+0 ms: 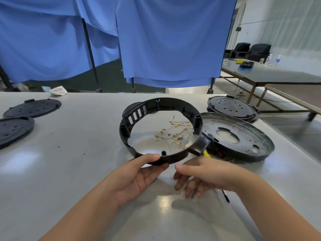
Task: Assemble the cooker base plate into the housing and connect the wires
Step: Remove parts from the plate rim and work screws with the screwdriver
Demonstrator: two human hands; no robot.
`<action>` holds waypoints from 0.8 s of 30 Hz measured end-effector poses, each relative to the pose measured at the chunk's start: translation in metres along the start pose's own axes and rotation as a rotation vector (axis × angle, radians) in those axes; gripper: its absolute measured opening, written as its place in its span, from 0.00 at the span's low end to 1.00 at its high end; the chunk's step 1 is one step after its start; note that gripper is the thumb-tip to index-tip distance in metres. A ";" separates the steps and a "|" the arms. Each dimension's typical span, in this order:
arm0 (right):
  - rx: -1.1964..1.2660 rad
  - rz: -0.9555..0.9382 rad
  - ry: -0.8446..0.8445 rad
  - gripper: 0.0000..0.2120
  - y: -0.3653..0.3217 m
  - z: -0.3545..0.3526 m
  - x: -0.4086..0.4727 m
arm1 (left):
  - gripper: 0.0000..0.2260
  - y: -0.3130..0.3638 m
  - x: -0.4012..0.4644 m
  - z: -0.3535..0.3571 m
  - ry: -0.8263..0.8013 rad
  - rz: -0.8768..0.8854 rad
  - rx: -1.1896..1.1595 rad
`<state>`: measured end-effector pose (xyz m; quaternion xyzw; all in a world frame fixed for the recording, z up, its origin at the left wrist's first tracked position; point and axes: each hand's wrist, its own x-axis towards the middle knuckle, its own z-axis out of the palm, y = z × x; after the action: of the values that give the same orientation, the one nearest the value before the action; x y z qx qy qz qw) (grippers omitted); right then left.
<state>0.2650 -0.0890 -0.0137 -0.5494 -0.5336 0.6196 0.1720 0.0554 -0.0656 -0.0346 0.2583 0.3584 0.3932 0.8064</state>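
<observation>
Black housing [160, 129]: my left hand [137, 176] pinches its near rim, lifted.
Right hand [199, 176]: loose, empty, beside it.
Wires [173, 134]: past my grip; lowering could trap them.
Plate [236, 136]: right, not fitted.

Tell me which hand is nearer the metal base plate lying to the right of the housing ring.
Right. The right hand hovers open just in front of the metal base plate, not touching it. The left hand grips the housing ring's near rim, farther left.

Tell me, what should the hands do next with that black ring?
Probably the right hand, open and empty, should reach for the metal base plate beside the housing ring. The left hand already grips the ring, which has no plate in it yet.
</observation>
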 end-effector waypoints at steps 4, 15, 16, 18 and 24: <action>-0.273 -0.079 0.230 0.15 -0.005 -0.020 -0.013 | 0.18 0.007 0.000 -0.003 0.053 0.053 -0.038; -0.986 0.007 1.077 0.16 0.002 -0.047 0.015 | 0.09 0.012 -0.001 -0.009 0.067 0.045 0.019; -0.982 0.012 1.072 0.14 0.004 -0.046 0.016 | 0.09 0.012 -0.001 -0.010 0.062 0.033 0.023; -0.982 0.002 1.078 0.10 0.005 -0.044 0.016 | 0.10 0.012 -0.003 -0.011 0.052 -0.002 0.038; -0.893 -0.186 1.258 0.05 0.002 -0.045 -0.001 | 0.10 0.008 -0.008 -0.010 0.013 -0.140 0.137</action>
<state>0.3052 -0.0695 -0.0074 -0.7679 -0.5786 -0.0997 0.2561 0.0410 -0.0664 -0.0322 0.2849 0.4066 0.3122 0.8100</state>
